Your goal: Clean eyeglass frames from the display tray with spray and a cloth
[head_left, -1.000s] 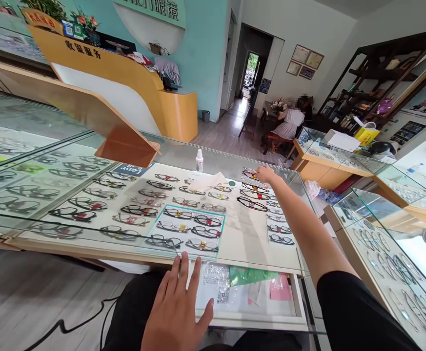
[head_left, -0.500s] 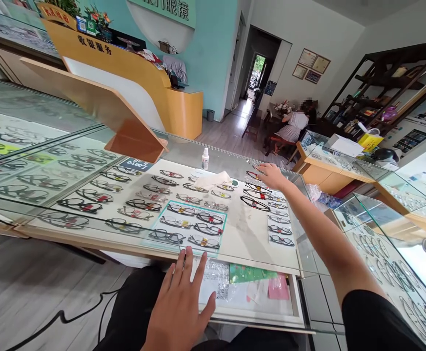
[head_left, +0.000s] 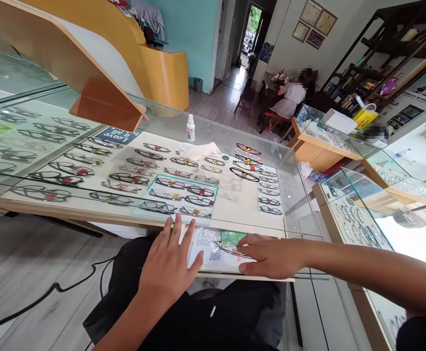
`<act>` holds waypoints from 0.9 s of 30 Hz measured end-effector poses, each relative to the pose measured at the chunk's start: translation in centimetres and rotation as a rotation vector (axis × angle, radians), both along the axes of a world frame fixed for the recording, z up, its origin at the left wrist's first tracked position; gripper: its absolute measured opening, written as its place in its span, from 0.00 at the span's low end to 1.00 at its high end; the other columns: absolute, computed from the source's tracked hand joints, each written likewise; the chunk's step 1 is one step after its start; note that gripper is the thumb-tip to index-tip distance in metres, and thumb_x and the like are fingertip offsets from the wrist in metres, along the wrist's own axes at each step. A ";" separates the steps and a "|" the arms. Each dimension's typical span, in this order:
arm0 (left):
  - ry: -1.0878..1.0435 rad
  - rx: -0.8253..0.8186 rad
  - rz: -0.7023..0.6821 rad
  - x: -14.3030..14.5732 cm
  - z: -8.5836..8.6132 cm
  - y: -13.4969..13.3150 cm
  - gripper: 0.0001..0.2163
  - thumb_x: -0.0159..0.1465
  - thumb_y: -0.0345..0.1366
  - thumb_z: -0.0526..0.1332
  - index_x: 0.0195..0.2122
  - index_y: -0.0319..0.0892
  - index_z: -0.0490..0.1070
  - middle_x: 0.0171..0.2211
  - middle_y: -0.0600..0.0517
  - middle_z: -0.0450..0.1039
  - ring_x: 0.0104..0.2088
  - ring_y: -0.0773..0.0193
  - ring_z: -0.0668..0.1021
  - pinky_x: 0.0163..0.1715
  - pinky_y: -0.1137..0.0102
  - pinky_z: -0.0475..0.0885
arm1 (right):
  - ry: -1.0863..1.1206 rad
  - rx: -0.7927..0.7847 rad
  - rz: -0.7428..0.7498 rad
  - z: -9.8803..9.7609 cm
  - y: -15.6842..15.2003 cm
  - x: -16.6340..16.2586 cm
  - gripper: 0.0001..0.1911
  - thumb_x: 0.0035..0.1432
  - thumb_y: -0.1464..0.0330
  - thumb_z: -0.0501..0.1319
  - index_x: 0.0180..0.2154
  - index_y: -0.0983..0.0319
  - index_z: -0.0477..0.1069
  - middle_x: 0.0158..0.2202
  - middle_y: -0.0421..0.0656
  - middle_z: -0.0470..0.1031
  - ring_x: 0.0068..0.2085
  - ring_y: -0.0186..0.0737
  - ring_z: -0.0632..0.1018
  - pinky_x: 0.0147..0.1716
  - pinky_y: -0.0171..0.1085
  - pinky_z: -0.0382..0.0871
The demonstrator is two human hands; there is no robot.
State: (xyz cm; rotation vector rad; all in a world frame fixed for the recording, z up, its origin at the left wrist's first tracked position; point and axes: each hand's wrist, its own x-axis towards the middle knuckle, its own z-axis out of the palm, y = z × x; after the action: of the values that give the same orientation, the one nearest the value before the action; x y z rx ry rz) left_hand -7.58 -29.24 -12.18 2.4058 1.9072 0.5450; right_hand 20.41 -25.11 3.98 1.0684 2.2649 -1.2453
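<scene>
My left hand (head_left: pixel 171 258) lies flat with its fingers spread at the front edge of the glass display case (head_left: pixel 242 225). To its right, my right hand (head_left: pixel 266 256) reaches across with a pair of eyeglasses (head_left: pixel 228 248) at its fingertips, over the front drawer. How the fingers grip the frame is partly hidden. Beneath them, the drawer (head_left: pixel 242 276) holds printed sheets with a code (head_left: pixel 213 251) and a green packet (head_left: pixel 233 237). Inside the case are rows of eyeglasses, with dark and red frames (head_left: pixel 245 174) nearest the right side.
A small white bottle (head_left: pixel 191 129) and a pale cloth (head_left: pixel 201 150) sit on the case top. A wooden stand (head_left: pixel 99 97) rises at the left. Another glass case (head_left: pixel 359 219) stands at the right. A person (head_left: pixel 294 97) sits at a far table. A black cable (head_left: pixel 57 287) crosses the floor.
My right hand has come from the far right of the case top back to the front drawer, bringing eyeglasses. My left hand stays spread at the edge. The view has tilted downward.
</scene>
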 end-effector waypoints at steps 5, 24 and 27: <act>0.018 0.017 0.004 0.0 0.2 -0.2 0.35 0.72 0.51 0.55 0.77 0.37 0.62 0.80 0.32 0.49 0.79 0.31 0.57 0.68 0.42 0.67 | -0.230 0.236 -0.150 -11.1 -0.4 1.0 0.48 0.74 0.44 0.48 0.78 0.72 0.53 0.82 0.63 0.47 0.82 0.70 0.45 0.78 0.65 0.47; 0.056 0.166 -0.033 -0.6 -0.2 1.0 0.47 0.68 0.51 0.60 0.83 0.45 0.37 0.83 0.38 0.36 0.79 0.27 0.55 0.69 0.40 0.65 | -0.323 0.800 -0.607 -27.1 22.2 0.3 0.46 0.76 0.48 0.41 0.79 0.75 0.46 0.82 0.62 0.46 0.82 0.67 0.43 0.79 0.59 0.28; 0.064 0.172 -0.034 -0.9 -1.2 1.5 0.48 0.67 0.51 0.60 0.83 0.47 0.36 0.83 0.41 0.41 0.79 0.30 0.57 0.69 0.41 0.66 | -0.304 0.816 -0.611 -26.9 25.1 0.7 0.41 0.77 0.52 0.44 0.80 0.68 0.48 0.82 0.59 0.50 0.81 0.66 0.44 0.79 0.61 0.31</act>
State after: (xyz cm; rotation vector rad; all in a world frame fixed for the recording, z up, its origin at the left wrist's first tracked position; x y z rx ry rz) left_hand -8.43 -27.73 -13.34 2.5853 1.9128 0.6644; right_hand 21.10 -0.02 -22.92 2.1733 2.2892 -0.1990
